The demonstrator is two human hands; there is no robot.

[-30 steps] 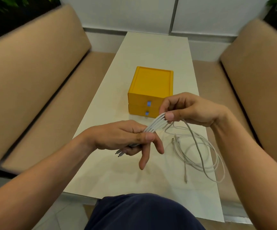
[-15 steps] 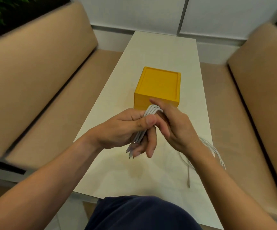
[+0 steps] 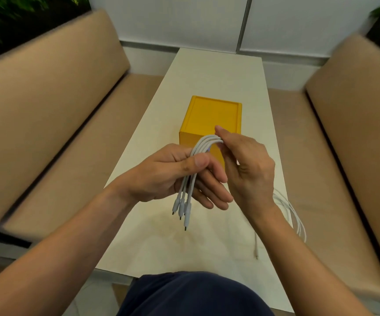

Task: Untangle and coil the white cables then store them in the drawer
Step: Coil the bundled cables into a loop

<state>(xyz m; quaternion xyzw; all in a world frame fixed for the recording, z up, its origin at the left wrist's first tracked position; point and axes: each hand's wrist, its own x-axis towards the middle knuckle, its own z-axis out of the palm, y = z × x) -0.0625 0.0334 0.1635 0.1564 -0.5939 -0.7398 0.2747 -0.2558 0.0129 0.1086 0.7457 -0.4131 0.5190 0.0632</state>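
My left hand (image 3: 161,176) grips a bundle of several white cables (image 3: 203,145) between thumb and fingers, above the near part of the table. Their plug ends (image 3: 182,208) hang down below my palm. My right hand (image 3: 248,172) pinches the same bundle where it arches over to the right. The loose lengths of the white cables (image 3: 291,210) trail down behind my right wrist onto the table, with one plug end (image 3: 256,255) lying near the right edge. The yellow drawer box (image 3: 214,117) stands on the table just beyond my hands, its front mostly hidden by them.
The long cream table (image 3: 218,74) runs away from me between two tan bench seats (image 3: 47,115) (image 3: 353,124). A white wall panel (image 3: 207,21) closes the far end. My dark-clothed lap (image 3: 191,295) sits below the near table edge.
My right hand has brought the cables over from the right and folded them into an arch above my left hand. The plug ends now hang lower from my left palm.
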